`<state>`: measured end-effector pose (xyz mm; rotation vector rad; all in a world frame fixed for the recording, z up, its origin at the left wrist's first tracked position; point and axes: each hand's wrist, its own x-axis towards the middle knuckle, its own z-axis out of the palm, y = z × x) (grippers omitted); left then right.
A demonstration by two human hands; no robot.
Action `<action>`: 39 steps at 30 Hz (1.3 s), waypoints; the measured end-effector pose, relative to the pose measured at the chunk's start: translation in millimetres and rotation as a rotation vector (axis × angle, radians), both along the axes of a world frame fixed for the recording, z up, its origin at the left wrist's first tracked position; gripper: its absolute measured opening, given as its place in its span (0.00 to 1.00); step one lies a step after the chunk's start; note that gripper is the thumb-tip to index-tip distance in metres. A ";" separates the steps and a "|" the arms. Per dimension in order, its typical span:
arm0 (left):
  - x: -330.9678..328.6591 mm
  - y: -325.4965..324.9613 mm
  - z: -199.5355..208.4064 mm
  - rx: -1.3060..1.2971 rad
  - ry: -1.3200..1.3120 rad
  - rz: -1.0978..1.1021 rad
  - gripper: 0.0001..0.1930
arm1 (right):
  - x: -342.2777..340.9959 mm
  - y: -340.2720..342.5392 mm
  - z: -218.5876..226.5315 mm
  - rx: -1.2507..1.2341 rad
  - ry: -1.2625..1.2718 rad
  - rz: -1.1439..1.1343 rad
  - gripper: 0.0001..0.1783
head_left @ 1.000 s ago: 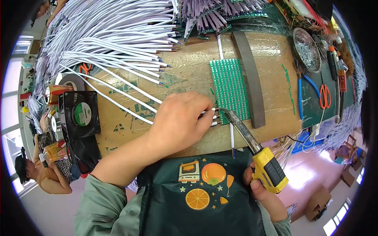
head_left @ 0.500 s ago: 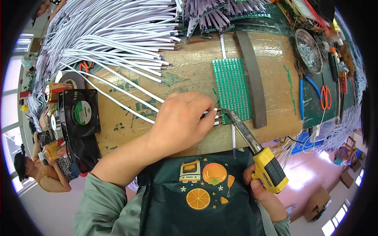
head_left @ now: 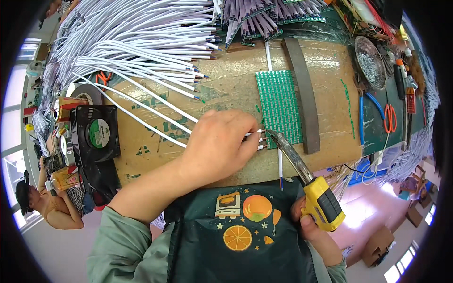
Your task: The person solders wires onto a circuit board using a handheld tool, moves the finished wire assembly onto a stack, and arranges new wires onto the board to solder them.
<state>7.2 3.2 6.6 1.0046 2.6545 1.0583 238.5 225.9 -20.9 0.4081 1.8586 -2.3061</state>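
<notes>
Board [head_left: 280, 106] (green) just rightward of left fingers [head_left: 246, 123].

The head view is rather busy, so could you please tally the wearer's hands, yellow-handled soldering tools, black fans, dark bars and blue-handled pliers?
Wearer's left hand and right hand: 2
Yellow-handled soldering tool: 1
Black fan: 1
Dark bar: 1
Blue-handled pliers: 1
Total: 6

The left hand [head_left: 214, 140] pinches, back upward, forearm [head_left: 153, 192] slanting; the right hand [head_left: 315, 236] curls, lower
</notes>
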 end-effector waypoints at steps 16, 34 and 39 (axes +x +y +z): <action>-0.6 -0.3 -0.1 0.010 0.016 -0.007 0.05 | 9.5 3.7 0.2 -0.010 -0.063 0.049 0.44; 3.8 -4.8 4.6 0.009 0.040 0.007 0.07 | -10.7 -6.8 23.2 -0.025 -0.118 -0.061 0.46; -25.8 -40.1 17.4 -0.152 0.192 0.067 0.08 | -7.3 -7.1 19.0 -0.013 -0.102 -0.108 0.47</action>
